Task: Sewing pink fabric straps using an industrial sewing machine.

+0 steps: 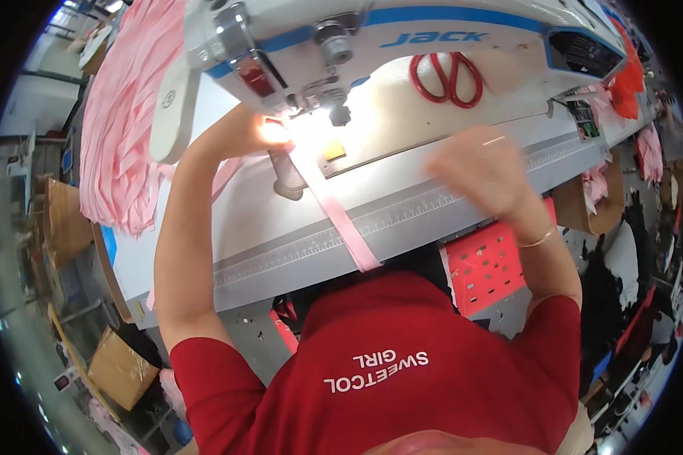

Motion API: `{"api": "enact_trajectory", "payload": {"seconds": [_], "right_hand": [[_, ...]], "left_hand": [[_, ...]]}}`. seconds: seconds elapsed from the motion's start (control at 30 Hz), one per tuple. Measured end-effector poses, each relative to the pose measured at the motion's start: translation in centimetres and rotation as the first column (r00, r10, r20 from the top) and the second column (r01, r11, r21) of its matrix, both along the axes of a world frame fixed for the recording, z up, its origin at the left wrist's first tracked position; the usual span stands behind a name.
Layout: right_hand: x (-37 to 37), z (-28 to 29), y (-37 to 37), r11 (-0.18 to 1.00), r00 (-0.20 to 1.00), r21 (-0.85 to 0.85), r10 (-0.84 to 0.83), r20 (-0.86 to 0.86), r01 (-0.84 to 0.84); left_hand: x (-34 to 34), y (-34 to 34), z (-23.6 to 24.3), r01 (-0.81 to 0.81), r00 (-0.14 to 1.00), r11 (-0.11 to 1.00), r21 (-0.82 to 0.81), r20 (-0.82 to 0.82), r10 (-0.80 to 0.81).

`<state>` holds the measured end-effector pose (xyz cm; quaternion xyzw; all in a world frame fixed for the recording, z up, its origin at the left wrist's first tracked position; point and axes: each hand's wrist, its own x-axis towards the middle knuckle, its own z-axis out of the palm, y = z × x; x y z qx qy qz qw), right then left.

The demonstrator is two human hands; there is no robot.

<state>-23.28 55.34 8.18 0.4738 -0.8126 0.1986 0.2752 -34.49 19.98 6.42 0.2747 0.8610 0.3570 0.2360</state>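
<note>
A white and blue sewing machine (463, 34) spans the top of the view, its lamp glaring around the needle area. My left hand (252, 135) is at the left of the needle area, beside the upper end of a narrow pink fabric strip (340, 218). Glare and the machine head hide its fingertips, so a grip on the strip cannot be made out. From there the strip runs down across the table's front edge. My right hand (482, 171) hovers over the right part of the machine bed, fingers curled but smeared by motion. Red-handled scissors (472, 89) lie behind it.
Long pink fabric strips (133, 129) hang in a thick bundle at the left. A printed ruler (410, 214) runs along the table's front. Below the table is a red perforated panel (484, 265). A cardboard box (603, 189) with pink pieces stands at the right.
</note>
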Motion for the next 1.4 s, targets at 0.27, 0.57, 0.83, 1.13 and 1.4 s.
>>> {"api": "enact_trajectory", "payload": {"seconds": [0.27,0.57,0.83,1.13,1.4], "right_hand": [[-4.3,-2.6,-10.2,0.966,0.982,0.217,0.166,-0.094,-0.142],[-3.7,-5.0,-11.3,0.966,0.993,0.240,0.112,-0.034,-0.100],[-4.2,-4.0,-11.5,0.966,0.984,0.215,0.120,0.128,-0.146],[-3.8,-3.7,-12.1,0.980,0.964,0.155,0.086,0.253,-0.128],[-3.9,-4.3,-11.9,0.979,0.957,0.146,0.098,0.274,-0.142]], "left_hand": [[0.4,0.7,1.0,-0.053,0.998,0.999,0.000,0.031,0.053],[1.0,0.7,0.3,0.008,0.988,0.992,0.124,-0.154,0.011],[0.8,0.7,0.5,0.089,0.957,0.991,0.103,-0.286,-0.056],[3.2,0.0,0.6,-0.189,0.893,0.976,-0.107,-0.433,0.125],[9.5,-0.1,-1.7,-0.052,0.631,0.989,-0.138,-0.773,-0.075]]}}
